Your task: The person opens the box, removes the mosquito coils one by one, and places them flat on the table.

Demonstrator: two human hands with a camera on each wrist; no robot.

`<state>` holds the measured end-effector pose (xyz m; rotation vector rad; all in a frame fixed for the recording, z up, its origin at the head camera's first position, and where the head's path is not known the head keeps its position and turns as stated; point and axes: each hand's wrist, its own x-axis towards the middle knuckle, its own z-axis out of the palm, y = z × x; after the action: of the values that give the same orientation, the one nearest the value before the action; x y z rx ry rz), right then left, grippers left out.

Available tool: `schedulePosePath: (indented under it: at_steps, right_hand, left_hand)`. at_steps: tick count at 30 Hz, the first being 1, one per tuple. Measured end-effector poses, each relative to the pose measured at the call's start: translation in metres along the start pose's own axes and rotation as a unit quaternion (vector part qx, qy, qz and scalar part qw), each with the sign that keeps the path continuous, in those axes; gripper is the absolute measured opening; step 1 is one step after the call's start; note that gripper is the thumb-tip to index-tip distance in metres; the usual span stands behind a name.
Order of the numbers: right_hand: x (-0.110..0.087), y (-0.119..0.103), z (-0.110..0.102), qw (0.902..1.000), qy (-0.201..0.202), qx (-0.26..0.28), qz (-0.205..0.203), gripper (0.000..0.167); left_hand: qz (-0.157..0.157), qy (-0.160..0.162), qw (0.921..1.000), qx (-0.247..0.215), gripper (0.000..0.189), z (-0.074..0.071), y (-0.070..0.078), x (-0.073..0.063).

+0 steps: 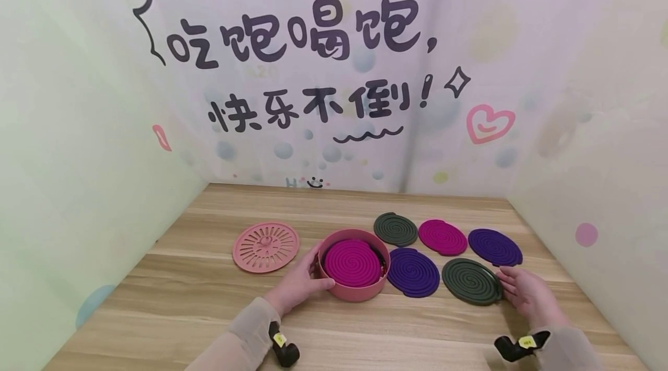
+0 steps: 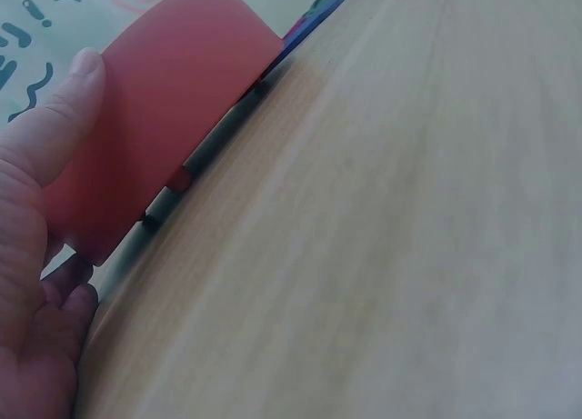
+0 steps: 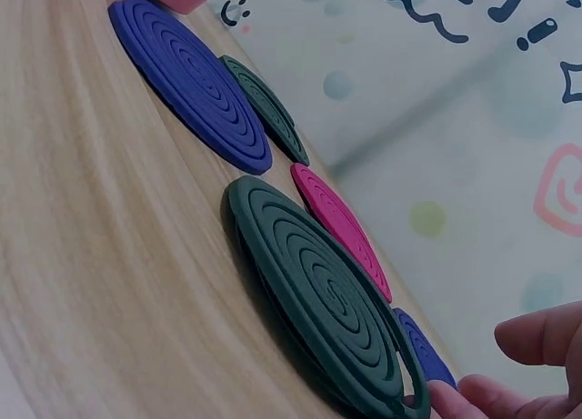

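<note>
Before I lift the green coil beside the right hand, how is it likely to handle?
The green coil is a thin spiral, so it may be light and brittle. A gap shows in its outer turn near the right hand, so that edge might flex or snap. Given its flat shape, it would probably slide rather than roll.

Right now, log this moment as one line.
Left hand: holding pink box | Right hand: at edge of nearer green coil | Magenta coil: in box | Slotted lid: left of box
</note>
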<state>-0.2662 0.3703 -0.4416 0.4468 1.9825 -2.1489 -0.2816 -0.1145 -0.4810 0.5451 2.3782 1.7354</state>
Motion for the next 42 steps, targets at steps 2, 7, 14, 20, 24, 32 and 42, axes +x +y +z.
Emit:
schedulePosePath:
  at_steps: [2,7,14,20,24,32,42]
  right_hand:
    - [0.000,0.001,-0.002,0.9998,-0.002,-0.018,-0.005,0.050]
    - [0.001,0.004,-0.004,0.9982,-0.004,-0.051,-0.032,0.057]
    - [0.000,0.006,0.002,0.9952,0.016,-0.076,-0.059,0.052]
    - [0.001,0.007,0.005,0.9944,0.032,-0.074,-0.069,0.054]
    - [-0.001,0.006,0.006,0.9943,0.036,-0.075,-0.067,0.056]
    - [-0.005,-0.002,0.015,0.9919,0.044,-0.083,-0.086,0.064]
    - [-0.004,-0.020,0.060,0.9878,0.002,-0.079,-0.134,0.064]
  left_hand:
    - [-0.001,-0.001,1.0000,-0.001,0.099,0.000,0.000,0.000]
    - [0.000,-0.001,1.0000,-0.001,0.099,0.001,-0.001,0.001]
    - [0.004,0.001,1.0000,-0.001,0.099,0.000,-0.001,0.002]
    - [0.014,-0.001,0.9998,-0.012,0.097,0.000,0.000,0.002]
    - [0.018,0.000,0.9997,-0.016,0.096,0.001,0.001,0.001]
    - [0.017,-0.001,0.9996,-0.022,0.096,0.001,0.003,0.000]
    - [0.015,-0.001,0.9996,-0.023,0.096,0.001,0.002,0.000]
